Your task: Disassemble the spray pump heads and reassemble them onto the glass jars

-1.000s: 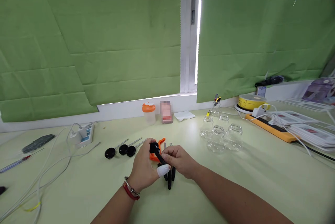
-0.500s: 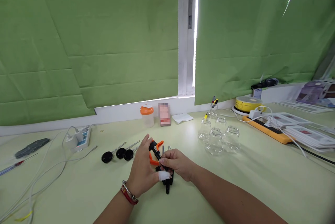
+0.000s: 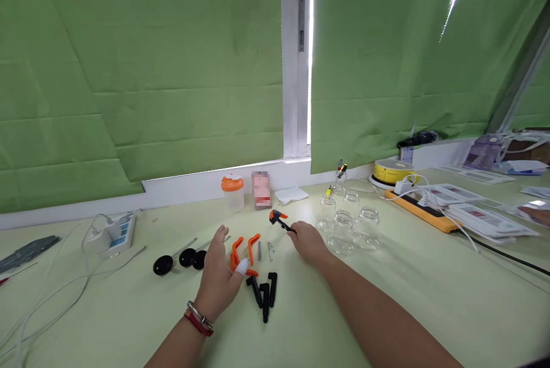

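Observation:
My right hand (image 3: 307,245) is closed on the stem of a black plastic piece with an orange lever (image 3: 280,218), its head pointing up and left. To the left, my left hand (image 3: 220,270) is held with its fingers apart, nothing in it, a white wrap on the thumb. Just beyond that thumb lie several bent orange plastic levers (image 3: 251,249), partly covered by it. Small metal pins (image 3: 259,251) sit right of them. Three black plastic handles (image 3: 265,302) rest nearer to me. Black round lids with metal rods (image 3: 163,265) lie left of my left hand, which partly hides some.
Several clear glass jars (image 3: 344,233) stand to the right of my right hand. An orange-lidded cup (image 3: 233,193), a small box (image 3: 261,190) and a white tissue (image 3: 291,195) line the wall. Power strips (image 3: 425,211) and white cables (image 3: 88,279) lie on both sides.
My hands have moved apart. My right hand has carried the black-and-orange piece right and farther out; my left hand has let go of it. The parts underneath now show. The view has shifted slightly.

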Motion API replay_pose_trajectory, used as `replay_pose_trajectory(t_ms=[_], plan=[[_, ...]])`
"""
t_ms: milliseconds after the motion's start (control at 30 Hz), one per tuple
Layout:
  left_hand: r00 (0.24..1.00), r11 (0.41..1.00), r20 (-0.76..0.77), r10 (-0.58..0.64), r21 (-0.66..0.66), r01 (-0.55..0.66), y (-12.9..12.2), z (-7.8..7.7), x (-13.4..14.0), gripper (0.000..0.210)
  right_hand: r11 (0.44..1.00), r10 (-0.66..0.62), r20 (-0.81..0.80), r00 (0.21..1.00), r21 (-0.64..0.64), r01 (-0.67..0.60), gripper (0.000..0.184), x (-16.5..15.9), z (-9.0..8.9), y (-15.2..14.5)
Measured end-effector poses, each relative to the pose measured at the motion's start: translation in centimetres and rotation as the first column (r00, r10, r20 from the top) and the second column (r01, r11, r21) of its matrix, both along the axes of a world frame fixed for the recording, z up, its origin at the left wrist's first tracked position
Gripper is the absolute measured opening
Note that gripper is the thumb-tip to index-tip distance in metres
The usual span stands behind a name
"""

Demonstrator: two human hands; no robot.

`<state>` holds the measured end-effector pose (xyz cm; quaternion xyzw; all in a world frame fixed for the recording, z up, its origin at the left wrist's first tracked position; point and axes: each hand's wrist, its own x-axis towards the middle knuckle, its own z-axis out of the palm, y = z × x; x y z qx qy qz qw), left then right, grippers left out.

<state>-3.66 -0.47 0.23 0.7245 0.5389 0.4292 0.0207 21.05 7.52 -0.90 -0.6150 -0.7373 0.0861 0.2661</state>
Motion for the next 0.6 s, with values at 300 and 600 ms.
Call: replay_pose_trajectory(t_ms=[300,600], plan=[[0.989,0.991,0.136,0.059,-0.127,-0.042,1.0,-0.6,-0.8,0.070,0.995,-0.055,0.224,0.973,-0.066,0.072,0.018,0.7,-1.3,1.3],[0.962,0.976,0.247,0.119,-0.206,-0.068,2.2,-1.4,-1.6,0.064,0.990,-0.090,0.273,0.958,-0.078,0.116,0.018,1.5,-1.7,1.7]])
